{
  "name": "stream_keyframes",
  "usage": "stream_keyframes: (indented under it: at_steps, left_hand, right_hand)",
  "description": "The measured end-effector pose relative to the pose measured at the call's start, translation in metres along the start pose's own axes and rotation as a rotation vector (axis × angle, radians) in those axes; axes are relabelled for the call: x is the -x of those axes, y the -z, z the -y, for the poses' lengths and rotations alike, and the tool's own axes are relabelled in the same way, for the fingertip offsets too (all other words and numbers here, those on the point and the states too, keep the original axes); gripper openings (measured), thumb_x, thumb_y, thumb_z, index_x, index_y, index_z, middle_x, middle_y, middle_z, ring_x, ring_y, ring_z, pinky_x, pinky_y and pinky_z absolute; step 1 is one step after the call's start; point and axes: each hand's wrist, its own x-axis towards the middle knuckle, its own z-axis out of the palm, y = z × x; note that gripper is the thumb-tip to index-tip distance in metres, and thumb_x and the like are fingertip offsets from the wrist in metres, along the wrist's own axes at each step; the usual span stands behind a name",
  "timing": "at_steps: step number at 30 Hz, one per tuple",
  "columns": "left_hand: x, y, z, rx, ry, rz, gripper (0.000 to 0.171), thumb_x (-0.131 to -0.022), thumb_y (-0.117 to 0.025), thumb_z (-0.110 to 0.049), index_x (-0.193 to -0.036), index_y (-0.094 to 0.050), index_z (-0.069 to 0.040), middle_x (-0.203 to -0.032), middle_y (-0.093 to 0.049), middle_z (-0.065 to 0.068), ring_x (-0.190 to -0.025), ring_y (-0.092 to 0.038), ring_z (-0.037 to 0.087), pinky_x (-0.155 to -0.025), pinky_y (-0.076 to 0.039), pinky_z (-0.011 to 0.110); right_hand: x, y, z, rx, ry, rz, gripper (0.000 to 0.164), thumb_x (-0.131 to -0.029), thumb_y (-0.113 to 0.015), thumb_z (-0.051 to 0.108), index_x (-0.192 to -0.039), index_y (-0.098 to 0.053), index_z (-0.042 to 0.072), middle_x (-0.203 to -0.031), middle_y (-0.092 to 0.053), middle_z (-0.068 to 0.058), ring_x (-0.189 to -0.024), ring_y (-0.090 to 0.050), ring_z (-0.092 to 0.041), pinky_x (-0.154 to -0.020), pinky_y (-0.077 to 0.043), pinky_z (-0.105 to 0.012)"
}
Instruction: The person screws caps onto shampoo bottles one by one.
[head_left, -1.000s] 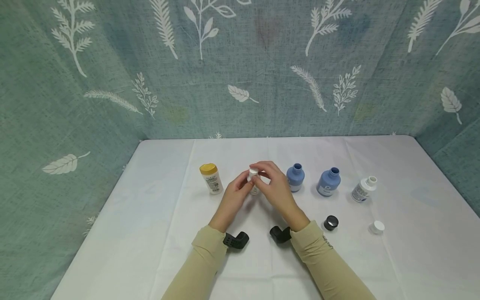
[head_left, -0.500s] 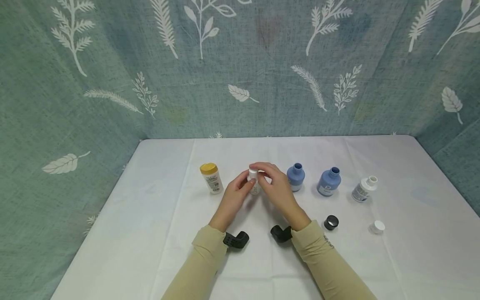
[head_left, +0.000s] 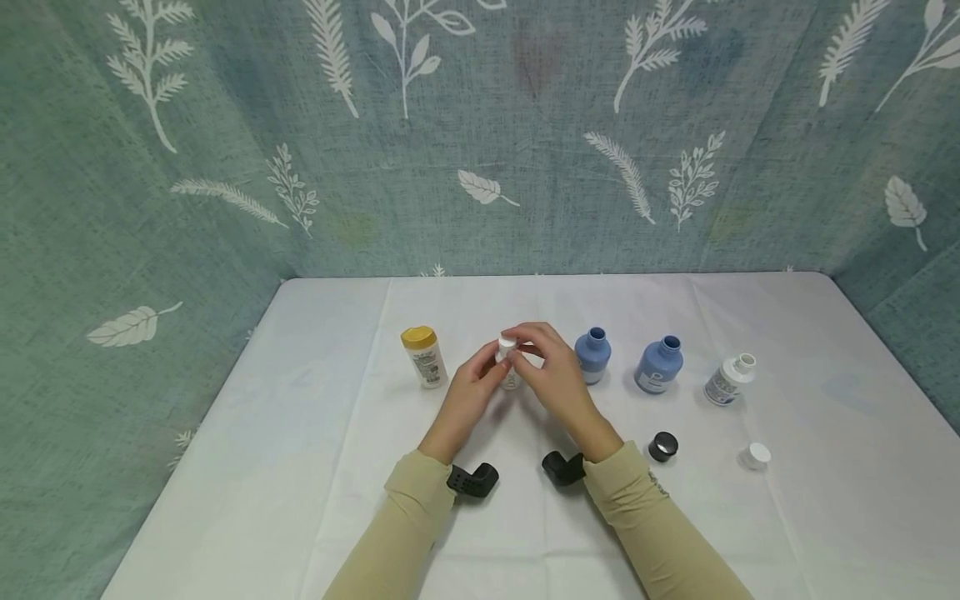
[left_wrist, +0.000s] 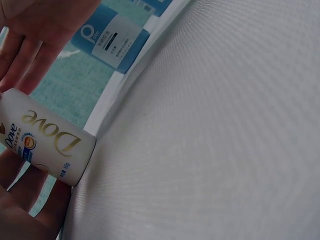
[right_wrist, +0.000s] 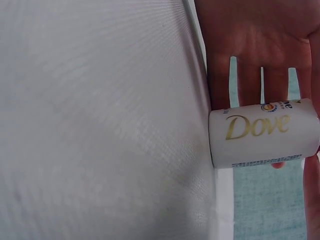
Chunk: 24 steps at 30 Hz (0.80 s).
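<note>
A small white Dove bottle (right_wrist: 260, 135) stands upright on the white table, and gold lettering shows on its side. My left hand (head_left: 467, 397) holds the bottle's body between thumb and fingers. On top of it, my right hand (head_left: 555, 379) pinches the white cap (head_left: 507, 342) with the thumb and fingertips. In the left wrist view, left-hand fingers (left_wrist: 35, 192) lie against the bottle's lower side. Part of the bottle is hidden behind both hands in the head view. Whether the cap is loose cannot be seen.
A white bottle with a yellow cap (head_left: 424, 358) stands to the left. Right of my hands are two uncapped blue bottles (head_left: 658, 367) and an uncapped white bottle (head_left: 729, 380). A black cap (head_left: 663, 447) and a white cap (head_left: 755, 456) lie nearer. A patterned curtain (head_left: 525, 142) hangs behind the table.
Half a second ago my right thumb was drawn back from the cap; now it is against it again. The left hand and the Dove bottle stay in place.
</note>
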Motion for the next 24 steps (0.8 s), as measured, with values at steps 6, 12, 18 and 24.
stream_keyframes:
  at_steps: [6, 12, 18, 24]
  left_hand:
    - [0.0016, 0.0, -0.0038, -0.007, 0.0, 0.003, 0.038, -0.094, -0.052, -0.031, -0.131, -0.051, -0.025, -0.142, -0.041, 0.0, -0.132, -0.035, 0.017, -0.107, -0.03, 0.037]
    - [0.0015, -0.0005, -0.0034, -0.005, -0.009, 0.003, 0.037, -0.094, -0.051, -0.029, -0.131, -0.051, -0.024, -0.141, -0.043, -0.002, -0.131, -0.036, 0.015, -0.106, -0.031, 0.036]
    - [0.0022, -0.0007, -0.0048, 0.004, -0.016, 0.002, 0.037, -0.094, -0.052, -0.028, -0.131, -0.05, -0.022, -0.138, -0.046, -0.001, -0.128, -0.04, 0.015, -0.105, -0.032, 0.037]
    - [0.0022, 0.0, -0.0046, 0.001, -0.014, 0.002, 0.038, -0.094, -0.052, -0.028, -0.132, -0.05, -0.022, -0.139, -0.045, -0.002, -0.129, -0.039, 0.015, -0.106, -0.032, 0.037]
  right_hand:
    - [-0.0001, -0.0005, -0.0011, 0.008, -0.026, -0.005, 0.024, -0.086, -0.064, 0.014, -0.11, -0.065, 0.017, -0.112, -0.056, 0.003, -0.101, -0.056, -0.01, -0.089, -0.048, -0.027]
    - [0.0005, -0.0005, -0.0017, 0.016, -0.039, -0.006, 0.027, -0.087, -0.061, 0.012, -0.113, -0.065, 0.019, -0.112, -0.055, 0.004, -0.1, -0.056, -0.01, -0.09, -0.047, -0.027]
    - [0.0002, -0.0003, -0.0026, 0.043, -0.015, -0.011, 0.03, -0.089, -0.054, 0.005, -0.113, -0.065, 0.019, -0.114, -0.056, 0.005, -0.106, -0.055, -0.009, -0.09, -0.047, -0.027]
    - [-0.0005, -0.0004, -0.0038, 0.063, 0.018, -0.002, 0.031, -0.089, -0.053, 0.003, -0.113, -0.065, 0.019, -0.117, -0.06, 0.008, -0.11, -0.052, -0.006, -0.089, -0.047, -0.026]
